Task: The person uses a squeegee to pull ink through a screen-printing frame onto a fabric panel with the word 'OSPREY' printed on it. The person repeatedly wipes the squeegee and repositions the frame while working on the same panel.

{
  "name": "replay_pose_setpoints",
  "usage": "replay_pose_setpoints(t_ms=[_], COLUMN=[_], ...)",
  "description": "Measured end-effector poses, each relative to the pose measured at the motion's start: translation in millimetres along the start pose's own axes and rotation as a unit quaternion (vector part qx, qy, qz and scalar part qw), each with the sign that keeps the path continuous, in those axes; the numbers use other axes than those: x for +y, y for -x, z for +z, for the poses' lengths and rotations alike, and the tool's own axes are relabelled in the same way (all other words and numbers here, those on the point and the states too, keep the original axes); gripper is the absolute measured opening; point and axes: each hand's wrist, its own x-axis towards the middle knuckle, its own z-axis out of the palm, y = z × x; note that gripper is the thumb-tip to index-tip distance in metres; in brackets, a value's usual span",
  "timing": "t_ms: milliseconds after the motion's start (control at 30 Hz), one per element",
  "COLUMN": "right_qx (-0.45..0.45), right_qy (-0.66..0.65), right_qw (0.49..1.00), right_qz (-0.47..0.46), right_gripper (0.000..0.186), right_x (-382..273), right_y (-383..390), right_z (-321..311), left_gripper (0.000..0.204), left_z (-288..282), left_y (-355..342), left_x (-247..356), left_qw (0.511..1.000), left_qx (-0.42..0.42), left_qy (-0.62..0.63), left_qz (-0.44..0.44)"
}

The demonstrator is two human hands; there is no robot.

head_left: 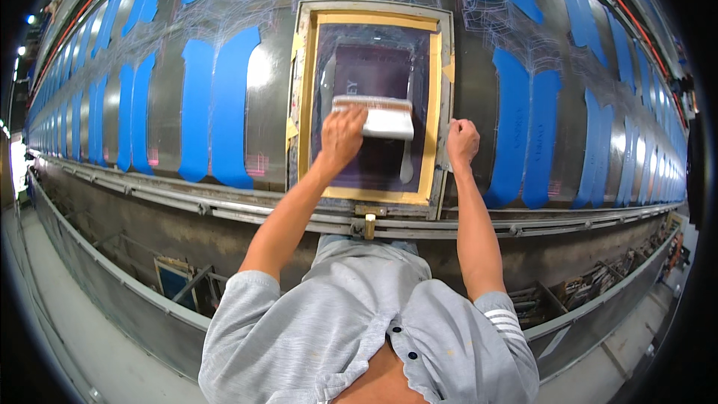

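My left hand [342, 135] grips a white-coated squeegee [385, 121] lying crosswise on the dark mesh of a screen-printing frame [443, 52]. Yellow tape lines the inside of the frame, and white ink [406, 168] smears the mesh at the right of the squeegee. My right hand [464, 138] is closed at the frame's right outer edge; I cannot make out what, if anything, its fingers hold.
The long, dark printing table [269, 142] carries rows of blue fabric pieces [213, 120] on both sides of the frame. A metal rail [516, 228] runs along the near edge. Below it, lower shelves [591, 280] hold assorted frames and items.
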Motion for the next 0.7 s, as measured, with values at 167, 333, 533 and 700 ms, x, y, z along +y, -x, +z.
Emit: replay_pose_setpoints(t_ms=[167, 333, 533, 700], right_qx=[0.128, -0.121, -0.118, -0.173], right_qy=[-0.007, 0.037, 0.018, 0.026], right_qw=[0.97, 0.917, 0.907, 0.908], right_qz=[-0.204, -0.38, -0.404, -0.38], right_gripper=[0.023, 0.044, 0.01, 0.015], right_x=[-43, -162, -103, -80], right_y=[-30, -118, -89, 58], right_z=[-1, -1, 88, 39], left_gripper=[0.019, 0.031, 0.05, 0.049], left_z=[17, 6, 52, 22], left_y=[-120, -183, -114, 33], left_x=[-50, -68, -61, -7], left_qw=[0.988, 0.977, 0.99, 0.99], left_qx=[-0.132, -0.188, -0.135, -0.126], left_qy=[-0.01, -0.049, -0.025, 0.02], left_qz=[-0.078, -0.081, -0.042, -0.053])
